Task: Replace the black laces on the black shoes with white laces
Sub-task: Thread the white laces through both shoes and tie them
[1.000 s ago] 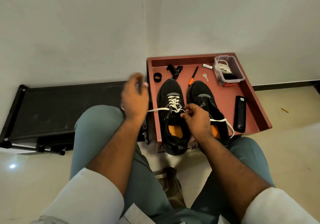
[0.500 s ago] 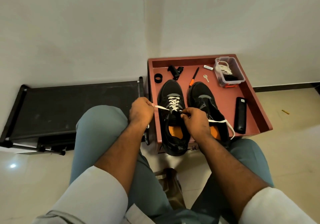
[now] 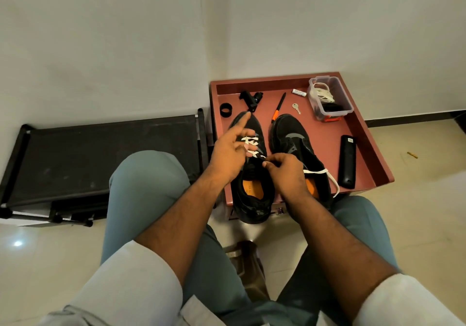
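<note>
On red tray (image 3: 363,134): clear tub (image 3: 339,98) | holds white laces (image 3: 322,95)

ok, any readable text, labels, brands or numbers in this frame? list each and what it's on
No text can be read.
Small white cylinder in the red tray: dark print on it, too small to read.
Black remote-like device: pale label at its far end, too blurred to read.
Orange insole of the left shoe: a faint mark, not legible.
Key, clear box: no marking can be made out.
</note>
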The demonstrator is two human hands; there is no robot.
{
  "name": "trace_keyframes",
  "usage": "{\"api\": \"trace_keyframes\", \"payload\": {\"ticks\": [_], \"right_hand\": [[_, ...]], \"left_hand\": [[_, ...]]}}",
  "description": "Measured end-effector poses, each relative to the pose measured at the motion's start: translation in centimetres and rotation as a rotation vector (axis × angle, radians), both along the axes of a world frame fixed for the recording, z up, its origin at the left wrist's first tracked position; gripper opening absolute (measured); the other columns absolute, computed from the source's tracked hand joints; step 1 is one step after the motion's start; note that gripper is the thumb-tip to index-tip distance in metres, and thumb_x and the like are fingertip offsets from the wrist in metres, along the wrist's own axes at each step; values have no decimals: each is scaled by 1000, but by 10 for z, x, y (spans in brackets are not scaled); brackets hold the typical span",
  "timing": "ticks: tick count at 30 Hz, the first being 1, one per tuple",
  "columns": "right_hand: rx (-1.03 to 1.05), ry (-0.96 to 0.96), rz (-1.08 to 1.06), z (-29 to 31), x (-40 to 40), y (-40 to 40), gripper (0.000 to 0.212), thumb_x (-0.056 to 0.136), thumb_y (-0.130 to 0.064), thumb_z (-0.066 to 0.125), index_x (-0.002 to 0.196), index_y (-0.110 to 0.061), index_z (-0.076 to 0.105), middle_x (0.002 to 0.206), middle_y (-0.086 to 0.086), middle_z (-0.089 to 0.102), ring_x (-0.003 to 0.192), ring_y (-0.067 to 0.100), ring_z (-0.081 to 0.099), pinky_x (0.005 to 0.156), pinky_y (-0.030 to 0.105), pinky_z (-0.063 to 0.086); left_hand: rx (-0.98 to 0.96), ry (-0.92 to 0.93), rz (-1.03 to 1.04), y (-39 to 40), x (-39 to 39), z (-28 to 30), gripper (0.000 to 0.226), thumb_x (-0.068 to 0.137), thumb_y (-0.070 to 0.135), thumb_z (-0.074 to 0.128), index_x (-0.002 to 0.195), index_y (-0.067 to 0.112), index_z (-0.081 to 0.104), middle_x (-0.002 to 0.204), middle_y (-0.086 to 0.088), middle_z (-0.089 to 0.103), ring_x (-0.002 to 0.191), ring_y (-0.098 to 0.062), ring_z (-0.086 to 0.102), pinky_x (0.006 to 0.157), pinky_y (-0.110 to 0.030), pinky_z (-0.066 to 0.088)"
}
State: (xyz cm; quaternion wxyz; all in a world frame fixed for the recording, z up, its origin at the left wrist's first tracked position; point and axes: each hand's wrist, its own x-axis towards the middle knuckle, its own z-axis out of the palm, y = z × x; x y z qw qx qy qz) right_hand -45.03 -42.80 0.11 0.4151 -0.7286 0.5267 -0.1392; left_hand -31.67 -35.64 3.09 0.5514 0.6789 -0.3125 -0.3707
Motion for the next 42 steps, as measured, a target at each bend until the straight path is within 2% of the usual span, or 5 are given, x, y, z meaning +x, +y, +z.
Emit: {"api": "trace_keyframes", "payload": {"ticks": [8, 14, 20, 36, 42], "right_hand": [[164, -77, -133, -7, -5, -10, 8, 89, -19, 67, 87, -17, 74, 80, -1, 72, 83, 17, 67, 77, 33, 56], [171, -103, -109, -9, -6, -10, 8, 89, -18, 67, 89, -16, 74, 81, 0, 72, 84, 17, 68, 78, 34, 56], [190, -114, -113, -10, -7, -10, 9, 89, -18, 66, 88, -17, 75, 80, -1, 73, 84, 16, 69, 81, 37, 57], [359, -227, -89, 4, -10, -7, 19, 96, -12, 55, 96, -6, 73, 89, 15, 72, 78, 21, 63, 72, 33, 53], [374, -260, -104, -2, -12, -9, 20, 96, -8, 53, 94, -7, 73, 84, 15, 71, 74, 19, 61, 70, 34, 51]], "left_hand": [[-25, 173, 63, -8, -2, -8, 77, 86, -6, 66, 150, 19, 31, 92, -21, 65, 73, -9, 68, 70, -23, 57], [157, -247, -144, -6, -10, -13, 11, 89, 9, 66, 91, 19, 71, 82, 3, 71, 81, -8, 67, 83, -31, 55], [268, -716, -247, -7, -14, -20, 15, 92, 20, 61, 99, 14, 73, 100, -2, 62, 93, -19, 59, 82, -40, 52], [302, -1012, -141, -2, -35, -30, 29, 100, 31, 43, 98, 15, 67, 98, -1, 64, 92, -17, 58, 68, -28, 41], [334, -442, -134, -10, -29, -29, 12, 90, 22, 61, 82, 20, 70, 83, 2, 68, 83, -18, 62, 79, -40, 52]]}}
